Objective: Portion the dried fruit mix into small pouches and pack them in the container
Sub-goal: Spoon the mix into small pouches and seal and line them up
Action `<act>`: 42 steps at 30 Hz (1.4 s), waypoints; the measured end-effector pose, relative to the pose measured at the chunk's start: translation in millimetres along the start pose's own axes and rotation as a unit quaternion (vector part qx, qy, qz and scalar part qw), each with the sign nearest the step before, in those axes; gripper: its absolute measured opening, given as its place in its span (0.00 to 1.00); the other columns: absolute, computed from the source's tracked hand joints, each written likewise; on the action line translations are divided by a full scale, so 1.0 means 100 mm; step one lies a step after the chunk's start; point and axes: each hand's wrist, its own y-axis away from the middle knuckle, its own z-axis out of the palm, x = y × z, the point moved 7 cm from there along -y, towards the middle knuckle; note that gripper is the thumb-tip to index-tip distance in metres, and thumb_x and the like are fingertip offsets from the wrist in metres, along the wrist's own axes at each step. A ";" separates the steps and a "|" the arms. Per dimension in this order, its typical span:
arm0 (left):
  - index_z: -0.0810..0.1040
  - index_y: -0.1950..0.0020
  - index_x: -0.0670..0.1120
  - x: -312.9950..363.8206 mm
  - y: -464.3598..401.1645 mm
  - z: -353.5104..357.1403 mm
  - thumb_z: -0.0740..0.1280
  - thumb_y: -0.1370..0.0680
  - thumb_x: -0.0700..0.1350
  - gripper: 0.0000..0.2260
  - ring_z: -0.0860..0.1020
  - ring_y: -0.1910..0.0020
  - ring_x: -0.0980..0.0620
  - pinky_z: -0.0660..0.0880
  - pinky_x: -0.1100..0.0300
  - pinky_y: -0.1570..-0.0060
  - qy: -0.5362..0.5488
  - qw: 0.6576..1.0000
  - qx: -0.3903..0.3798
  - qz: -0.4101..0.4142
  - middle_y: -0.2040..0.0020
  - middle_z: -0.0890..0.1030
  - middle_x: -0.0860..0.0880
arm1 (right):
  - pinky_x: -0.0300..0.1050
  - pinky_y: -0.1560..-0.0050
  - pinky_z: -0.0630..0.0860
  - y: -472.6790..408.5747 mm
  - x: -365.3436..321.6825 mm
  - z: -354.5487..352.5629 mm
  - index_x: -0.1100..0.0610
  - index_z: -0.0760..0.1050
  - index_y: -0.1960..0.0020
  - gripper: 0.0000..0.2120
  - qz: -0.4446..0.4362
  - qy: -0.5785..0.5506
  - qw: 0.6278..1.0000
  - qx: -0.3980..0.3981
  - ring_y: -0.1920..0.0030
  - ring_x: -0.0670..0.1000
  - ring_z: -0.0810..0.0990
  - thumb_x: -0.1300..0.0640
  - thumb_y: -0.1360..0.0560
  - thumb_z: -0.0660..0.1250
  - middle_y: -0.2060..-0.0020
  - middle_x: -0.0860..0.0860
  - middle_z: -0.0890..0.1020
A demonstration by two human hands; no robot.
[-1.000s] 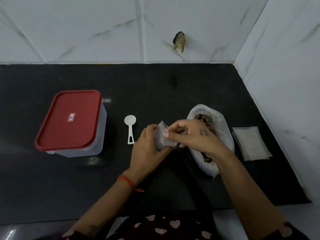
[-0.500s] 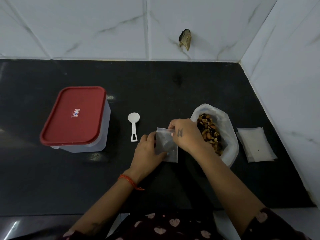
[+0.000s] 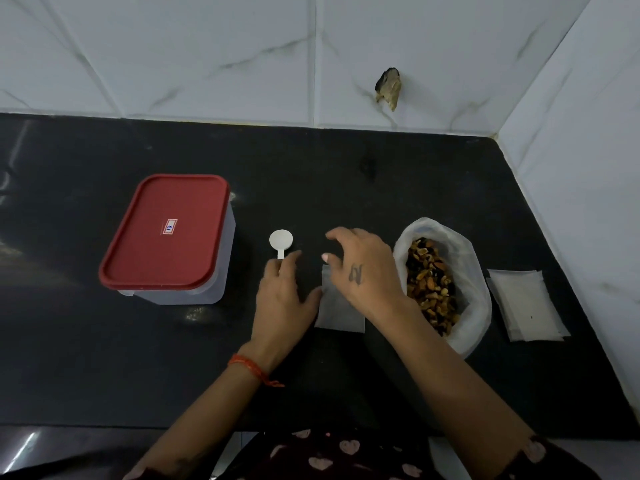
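Note:
A small clear pouch (image 3: 337, 313) lies flat on the black counter (image 3: 346, 188) between my hands. My left hand (image 3: 284, 292) lies over the handle of the white plastic spoon (image 3: 281, 240), fingertips on it and thumb by the pouch's left edge; the handle is hidden. My right hand (image 3: 360, 268) hovers over the pouch's top with loosely spread fingers, holding nothing. An open white bag of dried fruit mix (image 3: 433, 285) stands just right of that hand. The container (image 3: 180, 292) with a closed red lid (image 3: 166, 233) stands at the left.
A stack of empty pouches (image 3: 526, 303) lies at the far right near the tiled side wall (image 3: 581, 168). The back wall (image 3: 242, 53) has a chipped hole (image 3: 388, 87). The counter's front edge runs just in front of my body.
Both hands held the pouch up a second ago. It now lies flat on the counter, released. My left hand has moved left onto the spoon's handle and my right hand has lifted off.

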 end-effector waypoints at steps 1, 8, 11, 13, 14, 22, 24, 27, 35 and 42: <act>0.65 0.28 0.44 -0.03 -0.02 -0.08 0.73 0.28 0.47 0.31 0.75 0.46 0.49 0.74 0.55 0.46 0.007 1.000 0.028 -0.002 0.38 0.70 0.44 | 0.38 0.46 0.67 -0.03 -0.05 0.03 0.54 0.69 0.32 0.19 -0.004 -0.023 1.000 -0.001 0.41 0.51 0.74 0.52 0.22 0.63 0.41 0.52 0.77; 0.57 0.25 0.44 -0.38 -0.15 -0.19 0.70 0.26 0.44 0.34 0.71 0.35 0.45 0.70 0.47 0.37 0.051 0.993 0.029 -0.103 0.30 0.67 0.41 | 0.43 0.41 0.71 -0.20 -0.13 0.55 0.56 0.67 0.31 0.23 0.075 -0.164 0.983 -0.032 0.41 0.51 0.76 0.52 0.24 0.67 0.40 0.54 0.76; 0.56 0.24 0.43 -0.45 -0.17 -0.14 0.68 0.25 0.42 0.32 0.75 0.41 0.50 0.73 0.54 0.41 0.071 0.989 -0.002 -0.133 0.34 0.73 0.44 | 0.46 0.44 0.75 -0.20 -0.10 0.77 0.58 0.71 0.35 0.21 0.130 -0.175 0.974 -0.062 0.46 0.52 0.78 0.53 0.25 0.68 0.45 0.54 0.79; 0.59 0.25 0.42 -0.45 -0.19 -0.12 0.66 0.24 0.39 0.29 0.76 0.49 0.56 0.72 0.63 0.48 0.091 0.986 -0.014 -0.139 0.39 0.77 0.46 | 0.47 0.46 0.77 -0.21 -0.11 0.85 0.59 0.74 0.38 0.17 0.151 -0.190 0.968 -0.071 0.48 0.52 0.80 0.55 0.25 0.68 0.49 0.55 0.82; 0.61 0.26 0.42 -0.44 -0.20 -0.11 0.65 0.23 0.38 0.27 0.75 0.52 0.58 0.71 0.68 0.52 0.095 0.985 -0.021 -0.140 0.41 0.79 0.47 | 0.47 0.47 0.77 -0.23 -0.11 0.87 0.59 0.75 0.40 0.15 0.159 -0.197 0.964 -0.075 0.49 0.52 0.81 0.56 0.25 0.68 0.50 0.54 0.83; 0.77 0.40 0.47 -0.33 -0.24 -0.15 0.67 0.25 0.36 0.15 0.78 0.56 0.62 0.74 0.72 0.59 0.150 0.981 -0.024 -0.117 0.52 0.80 0.54 | 0.39 0.52 0.77 -0.21 -0.06 0.72 0.55 0.79 0.46 0.09 0.186 -0.264 0.943 -0.081 0.53 0.47 0.82 0.60 0.26 0.69 0.54 0.50 0.84; 0.77 0.41 0.48 -0.20 -0.25 -0.18 0.68 0.26 0.36 0.15 0.79 0.56 0.62 0.74 0.74 0.59 0.174 0.980 -0.020 -0.098 0.54 0.80 0.56 | 0.42 0.51 0.79 -0.18 0.01 0.60 0.54 0.79 0.48 0.08 0.197 -0.299 0.931 -0.069 0.55 0.45 0.82 0.60 0.27 0.69 0.57 0.48 0.83; 0.77 0.43 0.50 0.11 -0.26 -0.19 0.68 0.26 0.36 0.15 0.80 0.56 0.62 0.75 0.74 0.58 0.211 0.975 -0.035 -0.066 0.54 0.80 0.56 | 0.46 0.52 0.81 -0.10 0.16 0.35 0.53 0.79 0.49 0.08 0.212 -0.363 0.907 -0.036 0.56 0.47 0.83 0.61 0.27 0.70 0.59 0.49 0.84; 0.78 0.44 0.49 0.99 -0.12 0.20 0.69 0.26 0.35 0.14 0.80 0.56 0.64 0.74 0.73 0.59 0.274 0.952 -0.134 0.015 0.54 0.82 0.54 | 0.42 0.55 0.81 0.43 0.78 -0.35 0.50 0.78 0.52 0.07 0.239 -0.416 0.877 0.039 0.58 0.45 0.84 0.62 0.26 0.69 0.60 0.49 0.85; 0.79 0.43 0.48 1.25 0.08 0.72 0.69 0.25 0.39 0.12 0.81 0.57 0.56 0.78 0.60 0.50 0.234 0.940 -0.248 0.009 0.56 0.82 0.54 | 0.40 0.53 0.78 0.99 1.42 -0.59 0.48 0.81 0.52 0.10 0.309 -0.323 0.894 0.013 0.56 0.44 0.83 0.63 0.27 0.69 0.58 0.48 0.85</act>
